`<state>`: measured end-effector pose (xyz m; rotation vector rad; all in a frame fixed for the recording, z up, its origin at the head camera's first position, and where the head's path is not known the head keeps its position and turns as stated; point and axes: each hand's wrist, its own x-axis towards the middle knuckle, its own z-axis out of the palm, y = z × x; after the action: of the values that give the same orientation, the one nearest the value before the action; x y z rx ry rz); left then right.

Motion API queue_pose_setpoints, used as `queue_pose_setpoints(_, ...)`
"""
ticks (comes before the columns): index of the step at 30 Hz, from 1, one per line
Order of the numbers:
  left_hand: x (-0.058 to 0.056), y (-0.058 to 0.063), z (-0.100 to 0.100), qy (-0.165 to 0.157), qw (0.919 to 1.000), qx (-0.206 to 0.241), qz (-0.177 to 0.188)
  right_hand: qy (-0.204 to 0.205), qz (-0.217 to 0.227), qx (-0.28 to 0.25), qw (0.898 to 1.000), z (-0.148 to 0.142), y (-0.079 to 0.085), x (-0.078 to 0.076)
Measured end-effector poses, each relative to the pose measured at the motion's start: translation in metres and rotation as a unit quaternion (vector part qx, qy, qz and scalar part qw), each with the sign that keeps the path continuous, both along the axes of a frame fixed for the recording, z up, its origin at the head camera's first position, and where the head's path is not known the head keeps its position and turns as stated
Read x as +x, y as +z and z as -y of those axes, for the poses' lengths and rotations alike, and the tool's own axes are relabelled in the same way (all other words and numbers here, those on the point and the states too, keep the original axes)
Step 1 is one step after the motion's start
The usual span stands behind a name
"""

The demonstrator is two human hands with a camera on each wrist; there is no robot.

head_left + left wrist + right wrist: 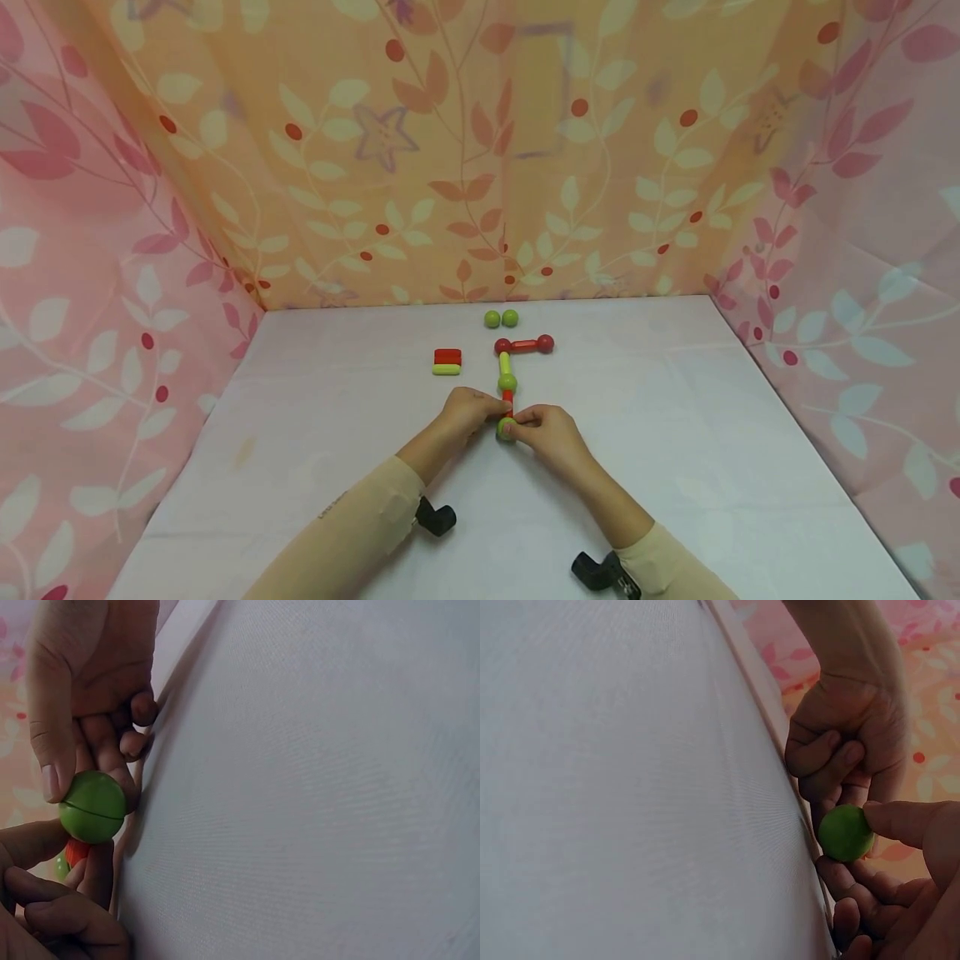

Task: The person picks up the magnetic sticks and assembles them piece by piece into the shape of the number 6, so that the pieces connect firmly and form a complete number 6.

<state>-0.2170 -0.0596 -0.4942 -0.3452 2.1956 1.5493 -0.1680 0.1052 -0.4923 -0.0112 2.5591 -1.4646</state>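
Note:
My left hand [468, 408] pinches a red rod [507, 402] close to its near end. The right hand [557, 433] holds a green ball [506, 429] between thumb and fingers at that end of the rod. In the left wrist view the green ball [92, 807] covers most of the red rod [76, 852]. Beyond it, the rod meets a second green ball [507, 382]. From there a yellow-green rod [505, 364] leads to a red ball [502, 346]. Another red rod [524, 345] runs right to a red ball [546, 343].
Two loose green balls [501, 319] lie near the back edge of the white table [337, 433]. Left of the chain, red rods [447, 356] lie beside a yellow-green rod [446, 369]. Patterned cloth [465, 167] hangs behind and on both sides.

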Motion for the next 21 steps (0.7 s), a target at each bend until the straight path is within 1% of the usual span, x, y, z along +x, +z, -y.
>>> queue_pose_setpoints(3, -0.001, 0.0, 0.001, -0.004, 1.0, -0.005, 0.004, 0.0, 0.002, 0.001, 1.0, 0.0, 0.0, -0.001)
queue_pose_setpoints(12, -0.001, 0.002, 0.003, -0.029, 0.9994, -0.018, -0.007, 0.004, 0.002, -0.004, 1.0, -0.002, -0.002, -0.003)
queue_pose_setpoints(16, -0.001, 0.002, 0.006, -0.05, 0.9982, -0.028, -0.017, 0.008, 0.004, -0.016, 1.0, -0.001, -0.001, -0.003)
queue_pose_setpoints(18, -0.001, 0.002, 0.01, -0.07, 0.9965, -0.03, -0.035, 0.008, 0.006, -0.024, 1.0, -0.001, -0.002, -0.003)
queue_pose_setpoints(21, -0.002, 0.003, 0.018, -0.1, 0.991, -0.042, -0.079, 0.007, 0.005, -0.03, 1.0, -0.001, -0.003, -0.004)
